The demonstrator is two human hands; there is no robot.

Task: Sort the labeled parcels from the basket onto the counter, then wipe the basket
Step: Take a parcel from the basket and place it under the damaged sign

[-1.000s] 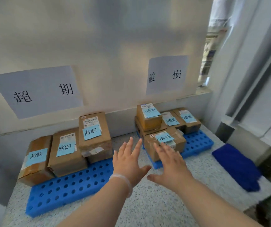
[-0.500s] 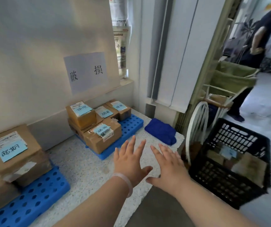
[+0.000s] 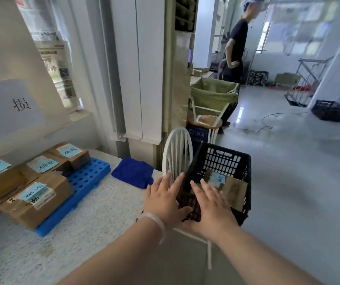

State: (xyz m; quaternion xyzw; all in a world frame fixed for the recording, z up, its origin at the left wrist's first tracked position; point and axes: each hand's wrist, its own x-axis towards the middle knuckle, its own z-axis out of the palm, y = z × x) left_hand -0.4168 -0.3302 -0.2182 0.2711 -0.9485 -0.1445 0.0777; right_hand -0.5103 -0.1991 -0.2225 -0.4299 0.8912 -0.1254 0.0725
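Observation:
A black plastic basket point(image 3: 228, 159) stands on a white chair point(image 3: 177, 153) just right of the speckled counter point(image 3: 95, 210). Inside it lie brown parcels point(image 3: 233, 189), one with a blue label point(image 3: 217, 178). My left hand point(image 3: 165, 200) is spread with straight fingers at the basket's near left rim. My right hand point(image 3: 212, 204) reaches over the near rim, fingers straight, holding nothing. On the counter, several labeled cardboard parcels point(image 3: 35, 198) sit on a blue perforated tray point(image 3: 83, 182). A folded blue cloth point(image 3: 133, 172) lies at the counter's right end.
A paper sign point(image 3: 11, 105) hangs on the wall above the parcels. Behind the chair stands a stool with a green fabric bin point(image 3: 213, 95). A person in black point(image 3: 235, 58) stands further back. Another black crate point(image 3: 329, 110) and a cable lie on the floor.
The view has swung right, from the counter's parcels toward the basket. Both hands, still spread, have moved from above the counter to the basket's near rim.

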